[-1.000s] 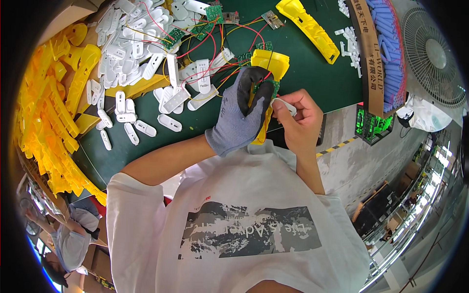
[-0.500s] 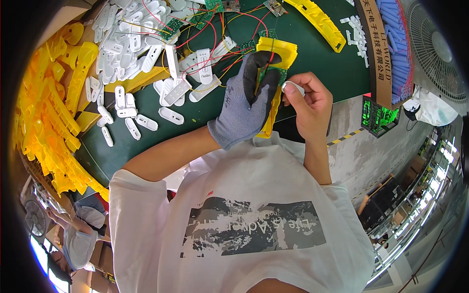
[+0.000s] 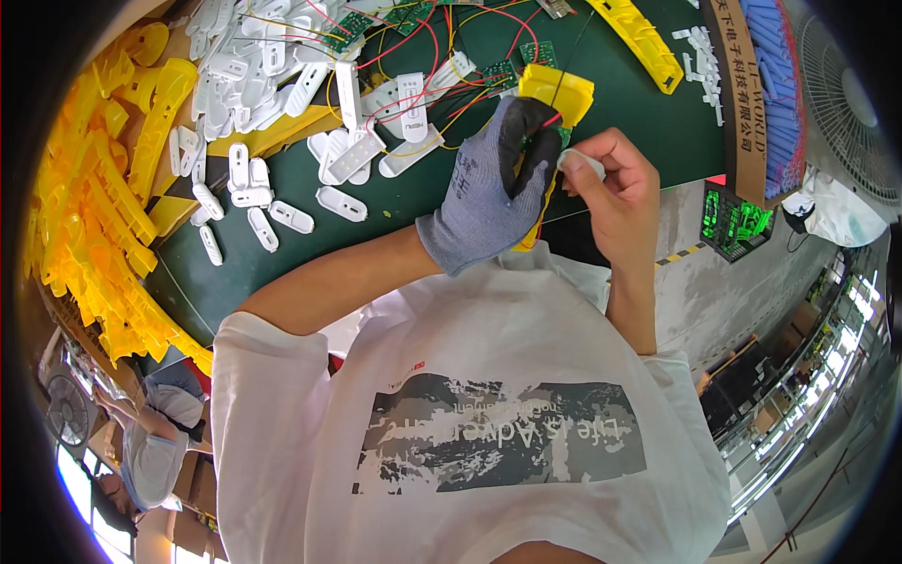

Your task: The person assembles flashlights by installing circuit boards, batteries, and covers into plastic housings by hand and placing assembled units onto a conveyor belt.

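My left hand [image 3: 489, 188], in a grey glove with black fingertips, grips a long yellow plastic housing [image 3: 556, 94] over the green table [image 3: 376, 235]. A small green circuit board with red and black wires sits in the housing under the gloved fingers. My bare right hand [image 3: 615, 183] pinches a small white plastic part [image 3: 581, 162] right beside the housing.
Several loose white plastic parts [image 3: 282, 179] and wired green circuit boards [image 3: 376, 28] lie on the table. A heap of yellow housings [image 3: 103, 207] fills the left side. Another yellow housing [image 3: 639, 38], a box of blue parts [image 3: 766, 66], a fan [image 3: 846, 103] and a green-lit device [image 3: 733, 221] are at right.
Both hands with the yellow housing have stayed together; the view has shifted slightly, and my right hand has brought the white part closer to the housing.
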The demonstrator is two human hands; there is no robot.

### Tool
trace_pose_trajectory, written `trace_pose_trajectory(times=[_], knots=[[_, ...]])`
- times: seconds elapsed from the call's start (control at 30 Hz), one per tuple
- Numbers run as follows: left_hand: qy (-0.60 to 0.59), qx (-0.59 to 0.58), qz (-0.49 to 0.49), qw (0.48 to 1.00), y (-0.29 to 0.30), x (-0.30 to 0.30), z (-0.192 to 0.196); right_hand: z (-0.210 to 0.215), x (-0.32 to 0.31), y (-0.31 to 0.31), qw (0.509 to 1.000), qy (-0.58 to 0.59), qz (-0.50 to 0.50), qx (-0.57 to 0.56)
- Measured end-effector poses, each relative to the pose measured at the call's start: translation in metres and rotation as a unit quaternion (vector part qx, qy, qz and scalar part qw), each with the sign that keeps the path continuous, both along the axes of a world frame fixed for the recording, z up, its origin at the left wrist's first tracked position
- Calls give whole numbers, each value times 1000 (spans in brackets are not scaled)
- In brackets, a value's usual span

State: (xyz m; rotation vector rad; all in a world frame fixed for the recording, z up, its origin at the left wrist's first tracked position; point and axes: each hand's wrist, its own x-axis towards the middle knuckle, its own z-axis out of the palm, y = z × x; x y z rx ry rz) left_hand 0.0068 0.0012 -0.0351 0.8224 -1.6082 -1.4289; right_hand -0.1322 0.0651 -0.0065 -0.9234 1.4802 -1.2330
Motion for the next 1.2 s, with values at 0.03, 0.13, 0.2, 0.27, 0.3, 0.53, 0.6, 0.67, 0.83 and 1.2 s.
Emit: trace_pose_trajectory(times=[0.03, 0.13, 0.2, 0.27, 0.3, 0.53, 0.6, 0.67, 0.83, 1.2], knots=[[4, -3, 0, 1000, 0, 0, 1, 0, 2, 1, 1000, 9, -10, 10], [-18, 23, -17, 999, -1, 2, 1, 1, 6, 3, 999, 29, -35, 20], [-30, -21, -12, 999, -1, 3, -2, 9, 15, 4, 996, 12, -90, 27], [-6, 53, -15, 998, 1, 2, 3, 4, 7, 12, 994, 13, -98, -36], [13, 133, -23, 991, 1, 1, 4, 1, 3, 15, 990, 8, -109, -91], [21, 148, -28, 988, -1, 2, 7, 5, -2, 13, 995, -83, -56, -22], [17, 110, -31, 993, -3, 2, 3, -1, -7, 12, 995, -92, -37, 7], [10, 76, -36, 996, -3, 3, 2, -5, -11, 9, 994, -104, -20, 38], [18, 82, -38, 996, -2, 1, 3, -8, -8, 2, 999, -30, 0, -18], [27, 28, -19, 999, 4, 1, -2, -8, 16, 11, 997, -15, -54, -61]])
